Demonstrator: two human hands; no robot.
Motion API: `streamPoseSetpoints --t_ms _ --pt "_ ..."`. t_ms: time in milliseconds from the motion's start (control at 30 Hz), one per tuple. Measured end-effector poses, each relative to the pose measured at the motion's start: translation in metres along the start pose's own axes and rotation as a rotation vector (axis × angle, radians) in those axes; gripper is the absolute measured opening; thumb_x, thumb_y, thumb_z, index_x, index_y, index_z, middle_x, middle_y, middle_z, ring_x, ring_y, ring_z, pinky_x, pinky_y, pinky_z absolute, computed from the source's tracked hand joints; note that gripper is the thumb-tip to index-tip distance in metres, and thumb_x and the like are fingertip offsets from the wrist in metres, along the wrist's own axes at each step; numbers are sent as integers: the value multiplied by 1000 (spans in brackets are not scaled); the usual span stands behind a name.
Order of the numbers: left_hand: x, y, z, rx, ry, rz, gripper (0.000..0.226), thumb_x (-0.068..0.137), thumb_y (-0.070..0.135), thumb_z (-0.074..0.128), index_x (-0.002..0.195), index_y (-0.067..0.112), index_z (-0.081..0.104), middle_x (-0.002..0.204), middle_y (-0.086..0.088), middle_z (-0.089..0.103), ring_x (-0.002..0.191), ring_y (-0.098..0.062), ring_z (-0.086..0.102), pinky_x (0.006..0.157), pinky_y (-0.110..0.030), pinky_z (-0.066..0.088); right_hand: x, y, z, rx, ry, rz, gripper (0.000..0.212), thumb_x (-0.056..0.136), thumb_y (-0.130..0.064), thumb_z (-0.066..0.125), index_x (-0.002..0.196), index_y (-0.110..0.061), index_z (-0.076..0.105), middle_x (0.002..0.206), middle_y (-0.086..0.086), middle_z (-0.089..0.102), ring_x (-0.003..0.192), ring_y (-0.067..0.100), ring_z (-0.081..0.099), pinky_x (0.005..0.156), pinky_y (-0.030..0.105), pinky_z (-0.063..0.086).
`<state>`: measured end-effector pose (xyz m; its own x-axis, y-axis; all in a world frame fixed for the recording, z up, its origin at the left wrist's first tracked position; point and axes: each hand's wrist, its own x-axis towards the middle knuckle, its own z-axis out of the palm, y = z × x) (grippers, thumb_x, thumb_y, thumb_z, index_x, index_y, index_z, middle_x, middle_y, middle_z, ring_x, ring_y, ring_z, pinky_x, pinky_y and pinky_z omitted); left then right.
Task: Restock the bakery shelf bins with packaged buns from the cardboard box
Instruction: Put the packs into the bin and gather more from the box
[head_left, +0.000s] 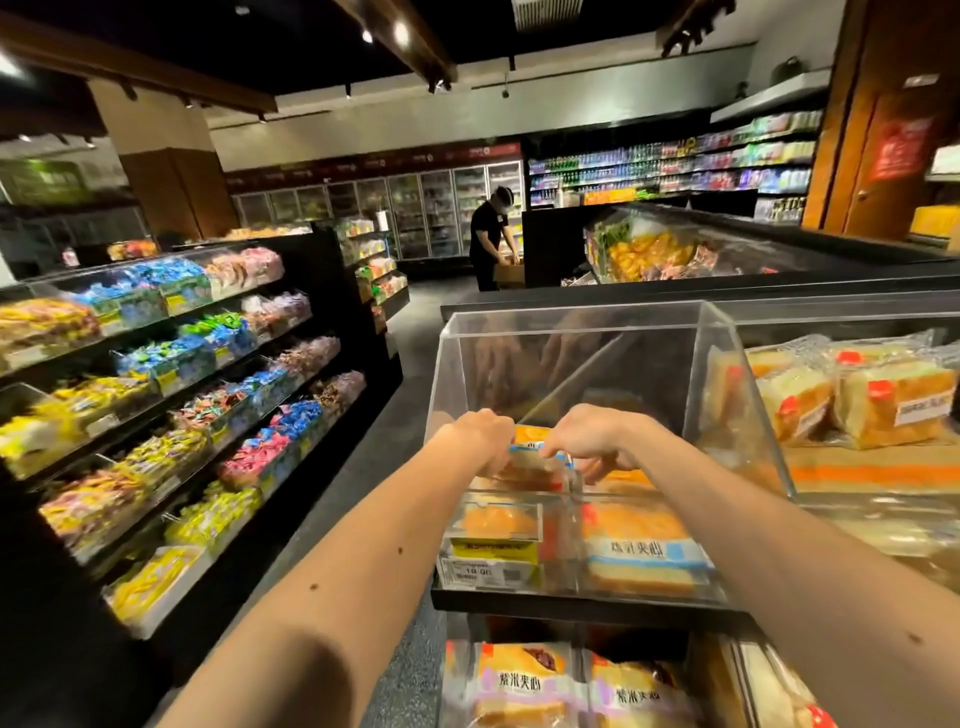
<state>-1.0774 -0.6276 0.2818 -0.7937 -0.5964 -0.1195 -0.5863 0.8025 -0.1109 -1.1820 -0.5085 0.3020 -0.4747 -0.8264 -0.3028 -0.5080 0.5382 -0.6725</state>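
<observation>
While the left hand (480, 441) and right hand (592, 441) grip either end of one packaged bun (537, 460), its long side runs left-right between them, right over the clear bin (571, 307), so I'd guess straight down.

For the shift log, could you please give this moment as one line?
step: placing | left hand: grips bun pack | right hand: grips same pack | where: over clear bin

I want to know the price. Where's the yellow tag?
Head view, low centre: the yellow tag is on the front of the clear bin, just left of the blue-striped bun pack.
</observation>
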Motion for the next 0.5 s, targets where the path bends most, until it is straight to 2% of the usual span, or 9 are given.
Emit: streamPoseSetpoints --t_ms 67,133,267,367,433,500 --pt "-10 1 -10 -40 32 0 34 99 23 56 131 13 58 128 -13 59 114 -33 58 89 -39 46 -6 0 -3 -34 28 -49 31 93 -25 67 117 -6 68 115 9 62 104 26 60 83 38 58" --pt "-25 3 -26 -82 112 31 31 99 22 54 129 16 61 129 -13 60 117 -34 57 94 -40 47 -17 -2 -6 -21 94 -129 24 93 -20 65 112 -6 71 110 9 65 98 22 60 84 40 58" --pt "-76 7 -63 -46 293 87 16 97 24 52 103 18 65 111 -12 66 104 -34 60 83 -40 49 -57 -10 -1 -65 335 -343 24 89 -22 63 112 -17 71 110 4 70 101 22 63 91 41 54" --pt "-138 2 -79 99 379 117 14 98 33 51 88 24 49 103 -8 63 98 -31 61 75 -39 48 -98 -23 22 -115 467 -581 10 88 -29 66 97 -25 70 89 -6 70 91 20 63 83 37 52" --pt "-191 -13 -72 183 378 92 18 99 39 50 90 25 45 103 -5 60 98 -28 59 73 -37 44 -122 -34 51 -133 451 -711 13 86 -33 69 98 -28 68 82 -12 67 85 18 62 78 37 51" --pt "-247 -39 -49 222 320 10 24 98 45 50 97 22 51 107 -2 60 101 -27 59 76 -36 45 -139 -44 93 -131 362 -836 20 84 -35 70 103 -27 67 88 -8 68 87 18 62 79 39 51"
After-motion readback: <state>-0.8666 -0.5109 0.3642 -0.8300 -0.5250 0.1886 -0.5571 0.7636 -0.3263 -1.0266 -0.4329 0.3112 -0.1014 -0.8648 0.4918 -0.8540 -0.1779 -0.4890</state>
